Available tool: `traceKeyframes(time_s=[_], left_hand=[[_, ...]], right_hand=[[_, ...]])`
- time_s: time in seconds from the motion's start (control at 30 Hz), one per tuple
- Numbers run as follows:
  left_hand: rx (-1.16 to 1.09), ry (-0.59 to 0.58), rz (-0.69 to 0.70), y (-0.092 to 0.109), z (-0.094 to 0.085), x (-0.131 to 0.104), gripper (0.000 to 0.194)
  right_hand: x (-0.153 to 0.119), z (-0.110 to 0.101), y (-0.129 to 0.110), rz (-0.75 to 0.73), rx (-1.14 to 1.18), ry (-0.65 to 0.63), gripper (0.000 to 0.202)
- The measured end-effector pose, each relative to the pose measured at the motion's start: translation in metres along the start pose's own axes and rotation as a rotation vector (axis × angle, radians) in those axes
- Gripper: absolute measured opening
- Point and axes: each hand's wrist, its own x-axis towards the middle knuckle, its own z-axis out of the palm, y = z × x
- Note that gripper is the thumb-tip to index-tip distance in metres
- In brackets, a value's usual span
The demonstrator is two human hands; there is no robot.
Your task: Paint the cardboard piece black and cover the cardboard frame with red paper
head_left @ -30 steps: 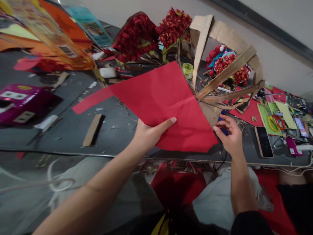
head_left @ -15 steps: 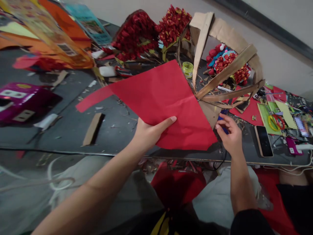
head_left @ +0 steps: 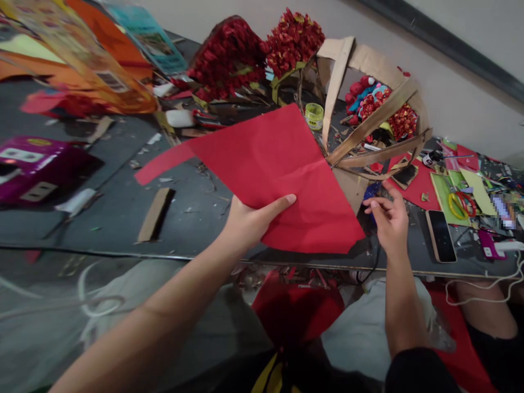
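Observation:
My left hand (head_left: 256, 221) grips a sheet of red paper (head_left: 262, 164), its thumb flat on the top face and the other fingers hidden underneath. A narrow red strip (head_left: 164, 164) trails off the sheet's left side. Along the right edge, the paper lies over a cardboard frame (head_left: 350, 188) whose bent brown strips (head_left: 370, 125) fan out in a rounded cage. My right hand (head_left: 391, 221) is just right of the sheet's corner, apart from it, with fingers loosely curled and index finger raised. Behind its fingertips shows a blue object (head_left: 371, 191), mostly hidden.
Dark red petal-covered shapes (head_left: 229, 60) stand at the back, near a small yellow-green tub (head_left: 314, 115). To the right lie a phone (head_left: 441, 236) and yellow-and-red scissors (head_left: 458, 204). A purple power strip (head_left: 39, 169) and cardboard piece (head_left: 156, 214) lie left. Scraps litter the table (head_left: 196, 218).
My right hand has shifted slightly right, away from the paper's edge. The cardboard cage has tilted a little lower and left. My left hand keeps its grip almost unmoved.

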Motion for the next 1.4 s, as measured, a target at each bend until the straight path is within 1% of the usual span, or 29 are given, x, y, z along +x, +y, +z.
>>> traceKeyframes(time_s=[0.23,0.43,0.53,0.63,0.7,0.77,0.87,0.97,1.03,1.07,1.13,1.2,1.4], left_hand=[[-0.075,0.03,-0.003,0.005,0.003,0.0,0.065],[-0.093,0.056,-0.034,0.007,0.005,0.0,0.066],[-0.107,0.067,-0.038,0.008,0.007,-0.001,0.067],[-0.112,0.053,-0.046,0.007,0.007,-0.001,0.066],[-0.096,0.034,-0.044,0.005,0.006,-0.003,0.063],[-0.063,0.024,-0.046,0.002,0.004,-0.004,0.061],[-0.002,0.028,-0.07,-0.001,0.001,-0.005,0.06],[0.042,0.023,-0.086,-0.001,0.002,-0.006,0.061],[0.065,0.022,-0.088,0.001,0.003,-0.007,0.061],[0.07,0.02,-0.088,0.001,0.004,-0.007,0.062],[0.066,0.014,-0.087,0.002,0.004,-0.008,0.062],[0.055,0.001,-0.085,0.001,0.004,-0.009,0.062],[0.08,-0.024,-0.06,0.0,0.003,-0.01,0.051]], right_hand=[[0.004,0.001,0.007,0.053,0.13,0.077,0.051],[0.006,-0.003,0.008,0.046,0.177,0.108,0.058],[0.006,-0.002,0.006,0.009,0.177,0.126,0.052],[0.004,0.001,0.006,-0.002,0.13,0.149,0.036],[0.002,0.003,0.007,-0.016,0.064,0.167,0.03],[0.0,0.005,0.006,-0.083,-0.02,0.186,0.031],[-0.003,0.008,0.0,-0.301,-0.203,0.163,0.031],[-0.005,0.01,-0.007,-0.546,-0.456,0.083,0.019],[-0.006,0.011,-0.01,-0.647,-0.574,0.065,0.013],[-0.006,0.012,-0.01,-0.67,-0.606,0.068,0.011],[-0.006,0.014,-0.009,-0.676,-0.634,0.076,0.01],[-0.006,0.015,-0.007,-0.64,-0.632,0.08,0.011],[-0.009,0.019,-0.007,-0.453,-0.523,0.002,0.013]])
